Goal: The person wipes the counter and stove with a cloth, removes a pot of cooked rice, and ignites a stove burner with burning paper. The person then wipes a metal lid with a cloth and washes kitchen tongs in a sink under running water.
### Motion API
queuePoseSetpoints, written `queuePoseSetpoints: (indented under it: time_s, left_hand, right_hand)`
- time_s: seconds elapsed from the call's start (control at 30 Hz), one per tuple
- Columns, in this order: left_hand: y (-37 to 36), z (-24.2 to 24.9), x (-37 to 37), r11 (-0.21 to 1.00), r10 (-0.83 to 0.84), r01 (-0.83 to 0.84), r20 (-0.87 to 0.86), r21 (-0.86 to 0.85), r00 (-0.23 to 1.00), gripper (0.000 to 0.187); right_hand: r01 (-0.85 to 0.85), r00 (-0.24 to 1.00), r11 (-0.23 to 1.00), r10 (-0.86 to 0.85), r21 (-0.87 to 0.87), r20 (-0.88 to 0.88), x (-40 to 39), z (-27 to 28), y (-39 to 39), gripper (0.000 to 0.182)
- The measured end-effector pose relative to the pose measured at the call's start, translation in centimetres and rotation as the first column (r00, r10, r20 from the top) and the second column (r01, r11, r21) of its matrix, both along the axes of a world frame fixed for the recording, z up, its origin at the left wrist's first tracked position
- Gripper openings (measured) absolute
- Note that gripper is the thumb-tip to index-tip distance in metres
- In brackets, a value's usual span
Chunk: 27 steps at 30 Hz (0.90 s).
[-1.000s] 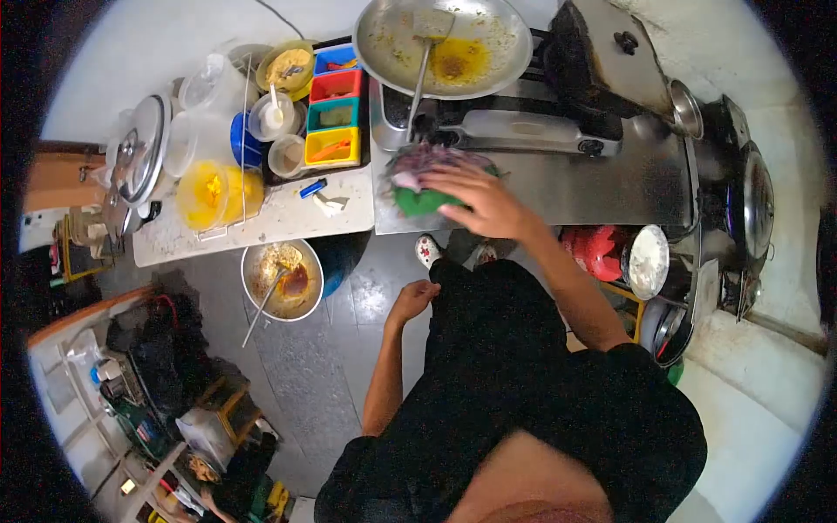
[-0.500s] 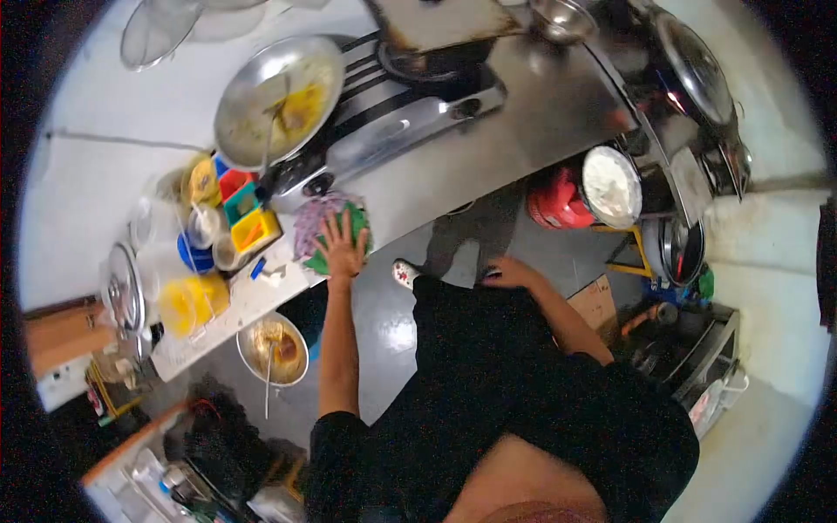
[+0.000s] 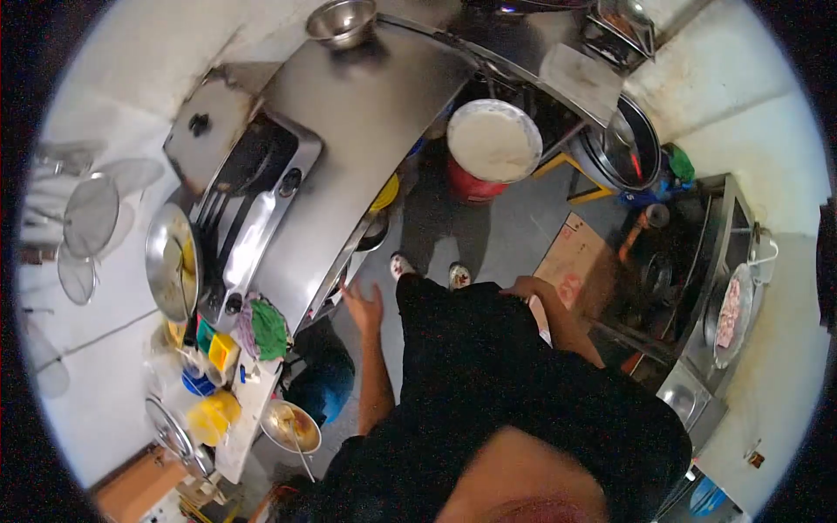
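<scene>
Steel counter (image 3: 349, 113) bearing stove (image 3: 251, 251), bowl (image 3: 342, 24), cloths (image 3: 268, 331)

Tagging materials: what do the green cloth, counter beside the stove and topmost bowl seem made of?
Green cloth: matte fabric, from its crumpled folds; fibre unclear. Counter: probably stainless steel, smooth grey with sheen. Bowl: likely polished steel, from bright highlights.

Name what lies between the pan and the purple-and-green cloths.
In the head view, one end of the stove, with a black knob, lies between the pan and cloths.
</scene>
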<state>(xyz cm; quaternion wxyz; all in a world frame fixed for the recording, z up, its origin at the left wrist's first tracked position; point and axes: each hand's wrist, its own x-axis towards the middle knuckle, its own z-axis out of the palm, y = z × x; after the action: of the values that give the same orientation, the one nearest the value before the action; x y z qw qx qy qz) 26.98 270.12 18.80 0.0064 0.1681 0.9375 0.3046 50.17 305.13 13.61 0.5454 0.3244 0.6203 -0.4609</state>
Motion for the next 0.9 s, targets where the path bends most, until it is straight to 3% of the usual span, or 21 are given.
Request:
queuePoseSetpoints:
  time_s: [0.03,0.1,0.13,0.2,0.33,0.37,0.4,0.43,0.47,0.53,0.57,0.6,0.63,0.67,0.73,0.8,0.9]
  left_hand:
    - [1.9,-0.8,1.4,1.000,-0.003,0.003,0.089,-0.006,0.996,0.057]
    - [3.9,-4.4,2.5,0.951,-0.278,0.307,0.484,0.019,0.830,0.060]
    - [5.2,-4.2,3.0,0.949,-0.281,0.313,0.487,0.016,0.827,0.060]
    - [8.6,-3.4,2.9,0.931,-0.297,0.361,0.695,0.057,0.655,0.063]
    - [14.2,-6.1,-2.7,0.813,-0.420,0.581,0.727,0.037,0.542,0.064]
    - [15.7,-8.4,-4.4,0.706,-0.569,0.705,0.648,0.068,0.507,0.061]
    - [17.6,-9.7,-6.0,0.575,-0.705,0.813,0.556,0.085,0.440,0.058]
    - [20.4,-8.8,-7.2,0.549,-0.724,0.831,0.549,0.092,0.418,0.058]
    - [23.8,-6.5,-8.2,0.584,-0.715,0.797,0.562,0.153,0.416,0.054]
    - [31.2,0.9,-10.1,0.594,-0.700,0.772,0.619,0.226,0.357,0.046]
    - [34.8,4.0,-10.6,0.576,-0.685,0.781,0.664,0.241,0.300,0.042]
    - [37.6,3.1,-10.8,0.531,-0.781,0.831,0.476,0.166,0.404,0.039]
    - [40.3,2.2,-11.3,0.503,-0.844,0.861,0.256,0.072,0.471,0.037]
    - [43.2,3.1,-11.7,0.453,-0.885,0.883,0.184,0.120,0.429,0.036]
    - [48.6,6.4,-11.8,0.373,-0.928,0.908,0.094,0.190,0.361,0.037]
    - [53.5,7.7,-11.4,0.315,-0.948,0.923,0.040,0.220,0.314,0.042]
    - [59.8,9.9,-10.1,0.310,-0.944,0.924,-0.039,0.224,0.326,0.050]
  right_hand:
    - [-0.037,0.998,0.999,0.037,0.003,0.052,-0.5,1.1,0.5,0.073]
    - [-0.092,0.989,0.995,0.095,0.029,-0.118,-1.3,2.1,1.4,0.069]
    - [-0.085,0.989,0.996,0.088,0.025,-0.116,-1.1,2.0,1.0,0.069]
    - [-0.091,0.966,0.991,0.111,0.094,-0.234,-0.8,-0.4,1.8,0.061]
    - [-0.156,0.822,0.917,0.327,0.368,-0.467,-0.9,-5.7,6.5,0.045]
    - [-0.160,0.780,0.887,0.382,0.433,-0.495,-0.7,-6.5,7.8,0.042]
    - [-0.110,0.845,0.920,0.286,0.376,-0.451,-1.3,-3.6,9.0,0.032]
    - [-0.082,0.854,0.919,0.265,0.387,-0.448,-1.3,-2.3,10.3,0.032]
    - [0.055,0.859,0.948,0.115,0.313,-0.499,-1.3,-1.2,12.0,0.032]
    - [0.212,0.841,0.947,-0.051,0.242,-0.539,-0.4,-2.2,15.6,0.033]
    - [0.555,0.645,0.832,-0.419,0.014,-0.640,1.2,-4.8,17.6,0.028]
    - [0.781,0.326,0.578,-0.701,-0.237,-0.635,2.3,-6.1,18.9,0.024]
    - [0.848,0.149,0.367,-0.858,-0.382,-0.492,2.3,-4.1,20.3,0.026]
    - [0.862,-0.043,0.125,-0.948,-0.491,-0.316,1.3,-2.2,22.1,0.031]
    - [0.779,-0.056,0.354,-0.783,-0.518,-0.619,2.8,-8.4,28.5,0.023]
    - [0.940,-0.158,0.195,-0.479,-0.280,-0.864,-0.8,-0.9,30.2,0.026]
    - [0.994,-0.037,0.077,-0.403,-0.073,-0.915,-3.6,3.5,37.6,0.026]
